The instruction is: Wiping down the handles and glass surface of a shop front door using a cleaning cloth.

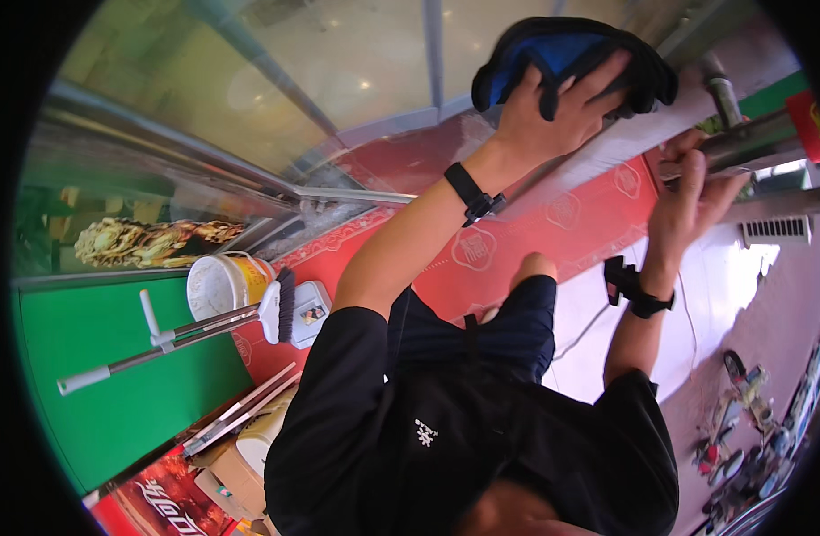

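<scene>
My left hand (550, 120) is raised at the top of the view, its fingers spread over a bunched blue cloth with black edging (577, 43). Both are beside the metal frame (624, 141) of a glass door. At the upper right, my right hand (688, 191) has its fingers around the end of a dark metal door handle (751, 144). A red tag (810, 127) with a yellow mark is on that handle. Part of the right hand's grip is hidden behind the bar. Each wrist wears a black strap with a small device.
A red patterned mat (477, 248) covers the floor by the door. To the left are a white bucket (212, 288), a broom (276, 311), a dustpan (311, 318) and cardboard boxes (232, 472). Glass panels (376, 60) rise ahead. Motorbikes (738, 409) are parked outside at right.
</scene>
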Motion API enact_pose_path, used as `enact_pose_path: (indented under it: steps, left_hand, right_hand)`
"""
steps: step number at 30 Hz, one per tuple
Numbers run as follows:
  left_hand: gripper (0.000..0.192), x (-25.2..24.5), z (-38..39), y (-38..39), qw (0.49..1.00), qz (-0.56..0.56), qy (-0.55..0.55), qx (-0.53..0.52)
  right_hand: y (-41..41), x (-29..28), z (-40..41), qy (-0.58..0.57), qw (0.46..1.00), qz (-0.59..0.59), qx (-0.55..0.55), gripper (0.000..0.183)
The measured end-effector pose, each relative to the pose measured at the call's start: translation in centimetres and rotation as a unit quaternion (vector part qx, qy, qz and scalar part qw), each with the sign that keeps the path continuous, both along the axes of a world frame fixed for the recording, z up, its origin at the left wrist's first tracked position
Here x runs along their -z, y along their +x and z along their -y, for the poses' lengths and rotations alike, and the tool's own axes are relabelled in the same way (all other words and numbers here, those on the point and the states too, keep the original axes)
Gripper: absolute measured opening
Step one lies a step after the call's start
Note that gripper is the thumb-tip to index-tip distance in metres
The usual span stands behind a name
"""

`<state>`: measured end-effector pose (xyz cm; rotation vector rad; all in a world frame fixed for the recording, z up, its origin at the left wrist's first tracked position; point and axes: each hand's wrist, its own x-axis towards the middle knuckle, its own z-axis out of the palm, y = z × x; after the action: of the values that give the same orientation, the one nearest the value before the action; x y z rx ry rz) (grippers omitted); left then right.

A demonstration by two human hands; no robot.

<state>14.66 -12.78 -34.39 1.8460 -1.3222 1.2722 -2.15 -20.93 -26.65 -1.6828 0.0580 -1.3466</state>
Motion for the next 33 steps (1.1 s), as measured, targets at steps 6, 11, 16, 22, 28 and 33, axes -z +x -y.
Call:
enact_pose_path:
  steps: [6, 11, 16, 22, 28, 33]
  left_hand:
    - [0.056, 0.9, -5.4, 3.5, 0.992, 0.124, 0.018, 0.005]
    - [0.067, 2.6, -14.3, 10.9, 0.988, 0.061, 0.014, -0.139]
    - [0.048, 3.8, -25.0, 21.0, 0.985, 0.093, -0.063, -0.129]
    - [0.060, 7.5, -36.8, 32.3, 0.972, 0.073, -0.197, -0.108]
    - [0.062, 11.4, -42.3, 36.4, 0.958, -0.037, -0.222, -0.179]
    - [0.066, 14.1, -35.4, 32.3, 0.907, -0.144, -0.329, -0.220]
  right_hand:
    - [0.0, 1.2, 0.0, -0.055, 0.998, 0.018, -0.006, 0.026]
    - [-0.1, 2.3, 0.6, -0.006, 1.000, 0.010, 0.005, 0.021]
    - [-1.0, 2.2, 2.1, -0.028, 0.999, -0.023, 0.020, 0.021]
    - [-1.3, 2.6, 4.5, -0.045, 0.996, -0.062, 0.047, 0.023]
    - [-1.5, 2.5, 5.3, -0.001, 0.999, 0.000, 0.035, 0.021]
    - [-0.1, 2.6, 3.6, 0.011, 0.997, 0.045, 0.061, 0.022]
